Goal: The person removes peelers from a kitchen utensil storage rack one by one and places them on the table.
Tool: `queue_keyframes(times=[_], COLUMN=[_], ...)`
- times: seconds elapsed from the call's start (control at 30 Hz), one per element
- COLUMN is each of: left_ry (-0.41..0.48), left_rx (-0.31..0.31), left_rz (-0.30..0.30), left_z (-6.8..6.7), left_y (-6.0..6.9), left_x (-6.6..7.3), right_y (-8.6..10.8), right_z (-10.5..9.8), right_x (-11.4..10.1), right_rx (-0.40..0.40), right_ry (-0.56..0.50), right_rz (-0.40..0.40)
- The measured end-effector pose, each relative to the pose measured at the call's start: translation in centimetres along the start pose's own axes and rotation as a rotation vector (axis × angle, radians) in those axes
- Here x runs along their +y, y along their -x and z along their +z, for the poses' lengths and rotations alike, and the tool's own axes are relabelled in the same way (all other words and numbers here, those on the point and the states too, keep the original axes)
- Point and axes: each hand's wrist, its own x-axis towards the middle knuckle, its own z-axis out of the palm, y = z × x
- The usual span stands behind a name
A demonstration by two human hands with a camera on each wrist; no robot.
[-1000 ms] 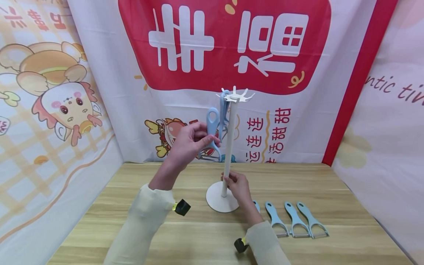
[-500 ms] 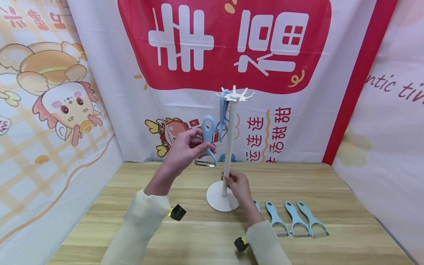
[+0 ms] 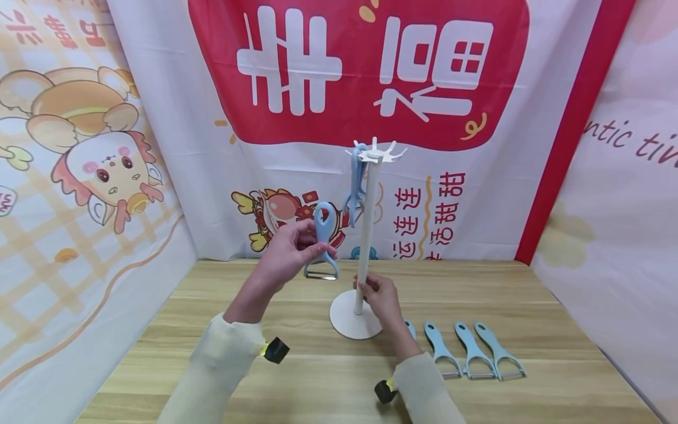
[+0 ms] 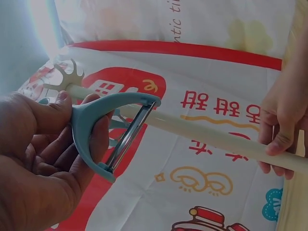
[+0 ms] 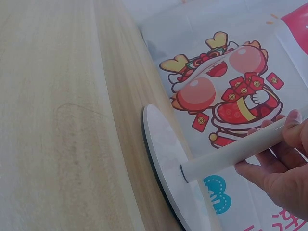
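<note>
My left hand [image 3: 288, 250] pinches a light-blue peeler [image 3: 325, 227], its looped handle up and its metal blade [image 4: 132, 134] down, left of the white stand and apart from it. My right hand [image 3: 380, 296] grips the lower pole [image 3: 367, 235] of that stand, just above its round base [image 3: 343, 315]. In the right wrist view the fingers and thumb wrap the pole [image 5: 231, 156]. From the left side of the hook ring [image 3: 374, 154] at the top hang light-blue peelers [image 3: 356, 182], overlapping so that I cannot tell how many.
Several light-blue peelers [image 3: 468, 350] lie in a row on the wooden table [image 3: 296, 371] at the right, one partly behind my right forearm. A printed cloth [image 3: 190, 194] hangs behind the table, with more printed cloth at both sides.
My left hand has moved down and left with the peeler, away from the hanging peelers and the pole. The right hand keeps its grip on the pole.
</note>
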Motion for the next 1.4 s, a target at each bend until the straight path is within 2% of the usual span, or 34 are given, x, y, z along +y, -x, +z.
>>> queue_keyframes(times=[0.33, 0.8, 1.0, 1.23, 1.4], left_ry=[-0.039, -0.04, -0.019, -0.055, -0.072], left_rx=[0.0, 0.006, 0.035, 0.064, 0.074], left_rz=[-0.032, -0.053, -0.101, -0.126, -0.172], left_z=[-0.1, 0.0, -0.1, -0.1, -0.2], left_y=[0.6, 1.6, 1.8, 2.3, 2.5], left_x=[-1.6, -3.9, -4.8, -6.3, -7.2], right_y=[-0.3, -0.1, -0.2, -0.1, -0.2], right_z=[0.1, 0.0, 0.0, -0.1, 0.0], right_x=[0.3, 0.3, 0.2, 0.0, 0.2], right_rx=[0.009, 0.005, 0.0, -0.01, -0.007], right_ry=[-0.011, -0.011, -0.013, -0.012, -0.015], right_rz=[0.014, 0.022, 0.028, 0.031, 0.031])
